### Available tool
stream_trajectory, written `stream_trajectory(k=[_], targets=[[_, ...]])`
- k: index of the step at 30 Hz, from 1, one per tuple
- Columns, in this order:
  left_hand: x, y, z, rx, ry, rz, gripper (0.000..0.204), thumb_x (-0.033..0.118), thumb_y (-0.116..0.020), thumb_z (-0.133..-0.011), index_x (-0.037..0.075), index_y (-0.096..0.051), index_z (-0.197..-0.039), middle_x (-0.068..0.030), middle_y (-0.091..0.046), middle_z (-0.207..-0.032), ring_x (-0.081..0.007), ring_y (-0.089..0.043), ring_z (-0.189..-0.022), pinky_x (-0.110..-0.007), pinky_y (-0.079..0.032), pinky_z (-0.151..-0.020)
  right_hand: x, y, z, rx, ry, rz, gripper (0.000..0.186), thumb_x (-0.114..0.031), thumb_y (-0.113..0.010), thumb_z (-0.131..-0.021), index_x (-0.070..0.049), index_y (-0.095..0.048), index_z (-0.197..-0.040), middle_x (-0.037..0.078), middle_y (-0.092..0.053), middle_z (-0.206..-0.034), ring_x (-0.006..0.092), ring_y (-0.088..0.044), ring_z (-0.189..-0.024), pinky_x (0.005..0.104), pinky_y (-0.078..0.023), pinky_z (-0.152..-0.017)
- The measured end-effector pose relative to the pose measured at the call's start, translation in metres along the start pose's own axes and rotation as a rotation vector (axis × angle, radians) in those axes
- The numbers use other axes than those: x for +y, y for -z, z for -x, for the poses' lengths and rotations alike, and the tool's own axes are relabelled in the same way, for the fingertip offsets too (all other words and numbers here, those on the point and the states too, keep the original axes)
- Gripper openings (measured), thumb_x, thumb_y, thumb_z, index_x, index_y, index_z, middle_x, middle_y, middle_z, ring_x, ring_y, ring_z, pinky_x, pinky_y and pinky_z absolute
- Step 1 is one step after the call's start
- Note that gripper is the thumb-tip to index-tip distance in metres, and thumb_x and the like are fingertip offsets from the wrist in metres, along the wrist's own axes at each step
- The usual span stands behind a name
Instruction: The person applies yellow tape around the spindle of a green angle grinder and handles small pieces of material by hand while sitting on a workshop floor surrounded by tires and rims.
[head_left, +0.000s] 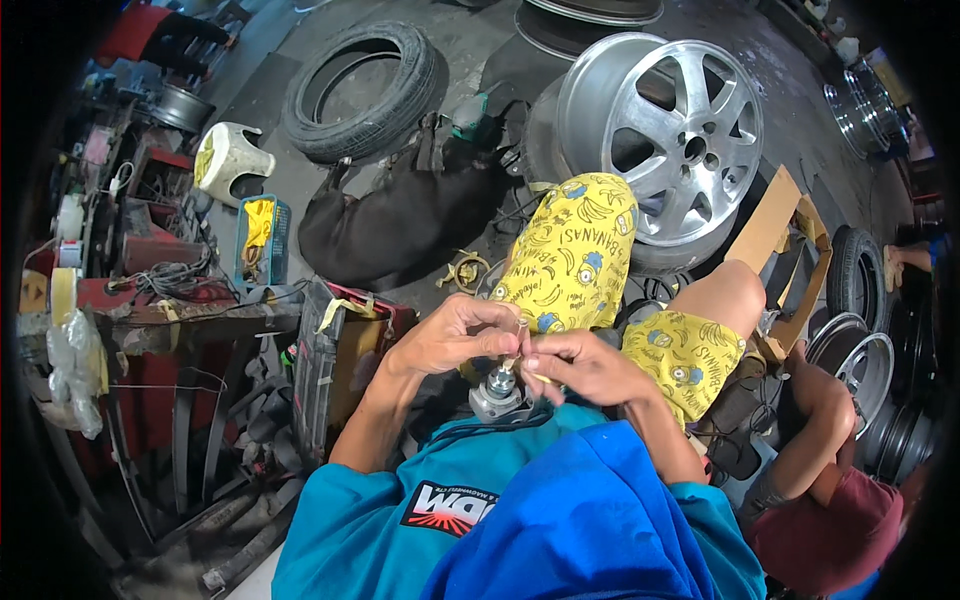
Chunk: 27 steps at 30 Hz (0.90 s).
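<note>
In front of my lap my two hands meet over a grey power tool (pixel 493 403), whose metal collet end (pixel 502 378) points up toward my fingers. My left hand (pixel 455 335) is closed, thumb and forefinger pinching a small pale, thin rod-like piece (pixel 522 330) that stands upright above the tool. My right hand (pixel 592 365) is closed beside it, the fingertips at the lower part of that piece. Something small and yellowish, perhaps a strip, shows at those fingertips; the fingers partly hide it. The tool's body runs out of sight against my shirt.
A silver alloy wheel (pixel 690 150) leans ahead of my knees. A black dog (pixel 385 225) lies ahead to the left, near a tire (pixel 365 95). Left are a blue basket (pixel 262 235), a white stool (pixel 235 165) and an open toolbox (pixel 318 370). A person (pixel 825 510) sits close on the right.
</note>
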<state>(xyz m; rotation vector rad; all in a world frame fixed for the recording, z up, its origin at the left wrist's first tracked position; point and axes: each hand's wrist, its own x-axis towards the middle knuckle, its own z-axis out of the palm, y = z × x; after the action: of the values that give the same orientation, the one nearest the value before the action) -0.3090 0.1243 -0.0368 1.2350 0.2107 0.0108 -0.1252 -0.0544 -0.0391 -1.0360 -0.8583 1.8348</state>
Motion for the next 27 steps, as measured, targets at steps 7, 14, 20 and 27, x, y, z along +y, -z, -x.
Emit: stream_trajectory(k=[7,14,20,27], targets=[[-0.012,0.013,-0.013,-0.137,0.051,0.121,0.040,0.036,-0.080,-0.096,-0.002,-0.073,-0.089,-0.0063,-0.067,-0.088,-0.0142,-0.057,-0.081,-0.032,-0.043,-0.074,0.000,0.000,-0.010,0.157,0.244,0.314,0.016,-0.017,-0.073,-0.103,-0.003,-0.076,-0.109,0.006,-0.075,-0.091,0.0088,-0.063,-0.083,0.0284,-0.051,-0.077],[0.005,-0.001,-0.005,0.127,0.129,0.106,0.033,0.028,-0.082,-0.095,-0.004,-0.078,-0.100,-0.0063,-0.068,-0.089,-0.0108,-0.060,-0.083,-0.027,-0.046,-0.073,0.005,-0.021,-0.014,0.339,0.330,0.281,0.014,-0.015,-0.078,-0.098,-0.002,-0.077,-0.104,0.006,-0.077,-0.088,0.0094,-0.067,-0.082,0.0306,-0.053,-0.074],[0.033,-0.051,0.020,0.544,-0.025,-0.564,0.016,0.005,-0.078,-0.095,-0.006,-0.077,-0.107,-0.0050,-0.068,-0.093,-0.0090,-0.062,-0.081,-0.026,-0.049,-0.069,0.015,-0.051,-0.020,0.719,0.340,0.437,0.014,-0.015,-0.081,-0.092,-0.004,-0.076,-0.099,0.016,-0.071,-0.076,0.0305,-0.072,-0.068,0.0353,-0.054,-0.065],[0.031,-0.057,0.014,0.582,-0.040,-0.650,0.014,0.007,-0.081,-0.093,-0.006,-0.078,-0.096,-0.0063,-0.068,-0.087,-0.0085,-0.062,-0.076,-0.026,-0.050,-0.067,-0.004,-0.034,-0.004,0.515,0.288,0.510,0.017,-0.017,-0.077,-0.095,-0.002,-0.074,-0.103,0.020,-0.071,-0.082,0.0401,-0.071,-0.075,0.0420,-0.054,-0.066]])
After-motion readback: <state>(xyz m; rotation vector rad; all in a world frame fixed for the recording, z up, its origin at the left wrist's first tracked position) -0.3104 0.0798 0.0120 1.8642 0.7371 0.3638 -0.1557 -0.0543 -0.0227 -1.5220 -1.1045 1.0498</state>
